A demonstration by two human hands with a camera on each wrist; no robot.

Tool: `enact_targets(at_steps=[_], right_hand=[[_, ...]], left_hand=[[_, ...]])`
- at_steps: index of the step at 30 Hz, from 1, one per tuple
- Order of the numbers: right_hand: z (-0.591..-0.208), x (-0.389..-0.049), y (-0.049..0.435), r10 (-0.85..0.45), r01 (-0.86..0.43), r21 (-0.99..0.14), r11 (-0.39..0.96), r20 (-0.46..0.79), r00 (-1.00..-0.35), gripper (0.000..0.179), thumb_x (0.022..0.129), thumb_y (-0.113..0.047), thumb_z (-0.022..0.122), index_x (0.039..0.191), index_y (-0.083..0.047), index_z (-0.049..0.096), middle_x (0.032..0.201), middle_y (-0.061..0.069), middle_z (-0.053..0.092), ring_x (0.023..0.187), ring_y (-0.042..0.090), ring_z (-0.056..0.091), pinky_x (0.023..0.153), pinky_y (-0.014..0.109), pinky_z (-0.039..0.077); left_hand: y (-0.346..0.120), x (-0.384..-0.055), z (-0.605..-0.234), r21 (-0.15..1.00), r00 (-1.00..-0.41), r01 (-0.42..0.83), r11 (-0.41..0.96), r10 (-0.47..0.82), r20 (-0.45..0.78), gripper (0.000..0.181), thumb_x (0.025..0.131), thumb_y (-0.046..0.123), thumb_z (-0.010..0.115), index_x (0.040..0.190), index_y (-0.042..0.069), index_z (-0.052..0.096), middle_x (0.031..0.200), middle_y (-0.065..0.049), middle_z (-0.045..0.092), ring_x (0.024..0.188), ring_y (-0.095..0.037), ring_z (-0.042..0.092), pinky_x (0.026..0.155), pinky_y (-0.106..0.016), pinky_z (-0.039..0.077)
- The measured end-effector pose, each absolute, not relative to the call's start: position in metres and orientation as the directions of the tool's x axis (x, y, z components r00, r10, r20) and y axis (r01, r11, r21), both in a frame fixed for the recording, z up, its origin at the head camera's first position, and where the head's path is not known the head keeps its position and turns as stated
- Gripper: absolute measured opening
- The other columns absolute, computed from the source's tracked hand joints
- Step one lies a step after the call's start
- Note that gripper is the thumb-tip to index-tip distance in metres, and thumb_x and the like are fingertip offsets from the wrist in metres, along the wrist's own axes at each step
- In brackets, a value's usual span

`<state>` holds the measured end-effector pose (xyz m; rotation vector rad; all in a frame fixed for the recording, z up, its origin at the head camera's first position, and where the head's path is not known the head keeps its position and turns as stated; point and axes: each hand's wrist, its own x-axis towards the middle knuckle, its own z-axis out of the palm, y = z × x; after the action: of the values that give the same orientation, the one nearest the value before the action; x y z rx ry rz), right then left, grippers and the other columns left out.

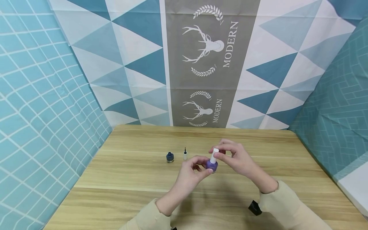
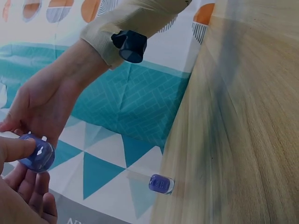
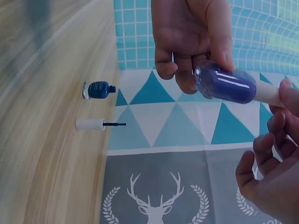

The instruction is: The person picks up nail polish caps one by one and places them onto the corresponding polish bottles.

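My left hand (image 1: 193, 171) grips a purple nail polish bottle (image 1: 211, 165) by its glass body, thumb at the near side. On the bottle's white cap (image 1: 214, 155), my right hand (image 1: 234, 157) pinches with thumb and fingers; the cap sits on the neck. The held bottle is tilted above the table. To the left of the hands stands a dark blue nail polish bottle (image 1: 170, 157), its neck uncovered. Beside it, a white cap (image 1: 185, 155) stands with its black brush (image 3: 114, 124) pointing up. Another purple bottle (image 2: 161, 184) stands on the table in the left wrist view.
The wooden table (image 1: 129, 179) ends at a patterned cloth backdrop (image 1: 138, 64). Blue tiled-pattern cloth (image 1: 43, 111) hangs at the left, teal cloth (image 1: 336, 95) at the right. A white surface (image 1: 355, 188) lies at the right edge. Black devices (image 1: 254, 208) sit at the sleeves.
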<state>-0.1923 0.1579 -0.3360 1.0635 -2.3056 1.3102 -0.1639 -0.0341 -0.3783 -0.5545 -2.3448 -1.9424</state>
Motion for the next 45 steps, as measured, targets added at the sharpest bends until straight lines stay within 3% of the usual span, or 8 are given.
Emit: enact_targets(at_steps=[13, 20, 27, 32, 39, 45], right_hand=[[-0.331, -0.183, 0.153, -0.417, -0.661, -0.649, 0.378, 0.518, -0.747, 0.015, 0.085, -0.009, 0.068, 0.099, -0.013, 0.073, 0.086, -0.006, 0.061, 0.073, 0.009, 0.050, 0.055, 0.024, 0.041], [-0.329, -0.185, 0.158, -0.481, -0.605, -0.720, 0.341, 0.419, -0.770, 0.013, 0.089, -0.012, 0.065, 0.100, -0.015, 0.072, 0.091, -0.003, 0.057, 0.078, 0.012, 0.050, 0.062, 0.025, 0.043], [-0.321, -0.184, 0.165, -0.504, -0.620, -0.732, 0.284, 0.436, -0.746, 0.015, 0.089, -0.007, 0.063, 0.101, -0.009, 0.071, 0.103, 0.001, 0.057, 0.096, 0.012, 0.051, 0.073, 0.026, 0.049], [-0.315, -0.183, 0.173, -0.484, -0.599, -0.732, 0.325, 0.415, -0.770, 0.014, 0.090, -0.008, 0.062, 0.101, -0.013, 0.070, 0.107, 0.001, 0.056, 0.102, 0.012, 0.049, 0.077, 0.027, 0.050], [-0.309, -0.183, 0.185, -0.450, -0.585, -0.710, 0.392, 0.407, -0.795, 0.014, 0.092, -0.011, 0.059, 0.100, -0.018, 0.069, 0.110, 0.000, 0.056, 0.094, 0.013, 0.050, 0.065, 0.028, 0.048], [-0.304, -0.180, 0.196, -0.422, -0.595, -0.697, 0.401, 0.435, -0.795, 0.016, 0.091, -0.009, 0.060, 0.100, -0.019, 0.069, 0.109, -0.003, 0.058, 0.095, 0.010, 0.051, 0.067, 0.025, 0.046]], left_hand=[[-0.033, -0.148, -0.351, 0.921, -0.937, 0.329, 0.210, 0.192, 0.291, 0.024, 0.077, 0.002, 0.074, 0.100, 0.002, 0.067, 0.091, -0.008, 0.068, 0.085, -0.019, 0.059, 0.075, -0.035, 0.049], [-0.035, -0.160, -0.372, 0.912, -0.923, 0.354, 0.206, 0.233, 0.306, 0.027, 0.079, 0.013, 0.076, 0.104, 0.012, 0.068, 0.096, 0.001, 0.068, 0.089, -0.016, 0.060, 0.078, -0.037, 0.049], [-0.039, -0.160, -0.371, 0.847, -0.869, 0.474, 0.242, 0.286, 0.405, 0.038, 0.079, 0.020, 0.077, 0.115, 0.015, 0.065, 0.105, 0.006, 0.068, 0.096, -0.013, 0.060, 0.081, -0.032, 0.049], [-0.047, -0.157, -0.365, 0.815, -0.846, 0.510, 0.275, 0.332, 0.417, 0.044, 0.080, 0.019, 0.075, 0.121, 0.018, 0.059, 0.114, 0.005, 0.064, 0.103, -0.011, 0.056, 0.086, -0.033, 0.047], [-0.062, -0.156, -0.361, 0.764, -0.815, 0.568, 0.307, 0.340, 0.469, 0.050, 0.079, 0.013, 0.076, 0.124, 0.020, 0.056, 0.115, 0.008, 0.063, 0.106, -0.010, 0.054, 0.086, -0.037, 0.048], [-0.074, -0.158, -0.363, 0.699, -0.771, 0.635, 0.329, 0.313, 0.554, 0.048, 0.077, 0.013, 0.078, 0.121, 0.018, 0.058, 0.115, 0.007, 0.063, 0.105, -0.011, 0.056, 0.084, -0.033, 0.048]])
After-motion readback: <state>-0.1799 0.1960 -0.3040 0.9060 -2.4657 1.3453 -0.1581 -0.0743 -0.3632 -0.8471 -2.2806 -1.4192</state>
